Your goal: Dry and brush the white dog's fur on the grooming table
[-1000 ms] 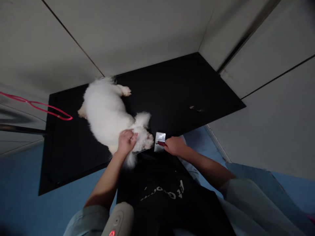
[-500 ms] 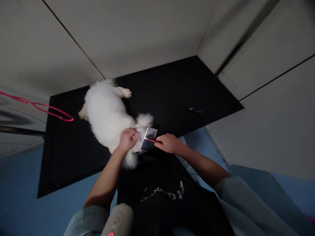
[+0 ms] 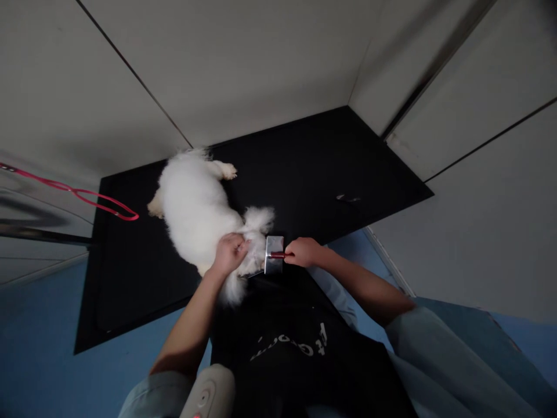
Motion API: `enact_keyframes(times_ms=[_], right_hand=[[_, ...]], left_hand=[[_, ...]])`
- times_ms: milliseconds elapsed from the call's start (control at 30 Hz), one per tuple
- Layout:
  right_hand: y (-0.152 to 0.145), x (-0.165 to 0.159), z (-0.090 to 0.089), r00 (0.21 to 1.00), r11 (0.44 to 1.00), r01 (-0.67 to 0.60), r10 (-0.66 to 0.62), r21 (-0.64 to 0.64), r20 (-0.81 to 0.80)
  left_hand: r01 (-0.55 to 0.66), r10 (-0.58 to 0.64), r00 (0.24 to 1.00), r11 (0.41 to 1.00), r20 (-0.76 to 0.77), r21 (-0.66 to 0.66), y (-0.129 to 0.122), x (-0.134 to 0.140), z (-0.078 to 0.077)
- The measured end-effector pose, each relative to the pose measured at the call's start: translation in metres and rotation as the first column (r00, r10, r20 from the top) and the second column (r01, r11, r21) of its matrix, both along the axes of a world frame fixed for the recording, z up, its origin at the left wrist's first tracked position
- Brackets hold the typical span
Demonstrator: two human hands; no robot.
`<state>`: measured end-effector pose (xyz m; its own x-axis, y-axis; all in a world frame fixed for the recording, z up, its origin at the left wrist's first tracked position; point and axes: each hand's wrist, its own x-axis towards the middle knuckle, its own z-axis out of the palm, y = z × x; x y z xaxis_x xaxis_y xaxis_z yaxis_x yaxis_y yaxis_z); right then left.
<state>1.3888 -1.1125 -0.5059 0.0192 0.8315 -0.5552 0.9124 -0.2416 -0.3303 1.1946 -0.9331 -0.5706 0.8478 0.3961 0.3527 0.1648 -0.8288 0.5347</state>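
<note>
A white fluffy dog (image 3: 194, 203) is on the black grooming table (image 3: 304, 168), its head toward my body and its rear near the wall. My left hand (image 3: 229, 253) rests at the back of the dog's head with the fingers closed in the fur; some fingertips are hidden. In my right hand (image 3: 303, 252) is the thin red handle of a slicker brush (image 3: 274, 264). The brush's wide silver head is right at the front of the dog's face, its pins turned away from view.
A pink-red loop leash (image 3: 102, 200) hangs over the table's left end, near a dark metal bar (image 3: 43, 234). One small metal item (image 3: 348, 198) lies on the right half of the table. Grey wall panels (image 3: 270, 69) border the far side. A black apron (image 3: 300, 360) covers my front.
The slicker brush has moved right, off the fur beside my left hand to the front of the dog's face, and its head has turned more upright. My left hand keeps its place on the dog.
</note>
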Motion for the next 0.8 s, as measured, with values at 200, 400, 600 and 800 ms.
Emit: enact_keyframes(times_ms=[200, 400, 600, 800], right_hand=[[-0.004, -0.009, 0.004, 1.0, 0.996, 0.022, -0.021, 0.082, -0.011], [-0.01, -0.009, 0.005, 0.998, 0.998, 0.039, -0.037, -0.039, 0.05], [-0.008, -0.039, 0.015, 0.989, 0.984, 0.142, -0.137, 0.107, -0.049], [-0.019, -0.058, 0.007, 0.985, 0.986, 0.167, -0.168, -0.017, -0.033]], left_hand=[[-0.013, 0.013, 1.0, 1.0, 0.026, 0.006, -0.002, 0.0, 0.0], [-0.008, 0.008, 1.0, 1.0, -0.021, -0.001, -0.005, 0.004, 0.004], [-0.076, 0.077, 0.997, 0.997, -0.031, 0.012, -0.003, 0.007, 0.002], [-0.093, 0.094, 0.994, 0.995, -0.049, 0.039, -0.001, 0.005, 0.0]])
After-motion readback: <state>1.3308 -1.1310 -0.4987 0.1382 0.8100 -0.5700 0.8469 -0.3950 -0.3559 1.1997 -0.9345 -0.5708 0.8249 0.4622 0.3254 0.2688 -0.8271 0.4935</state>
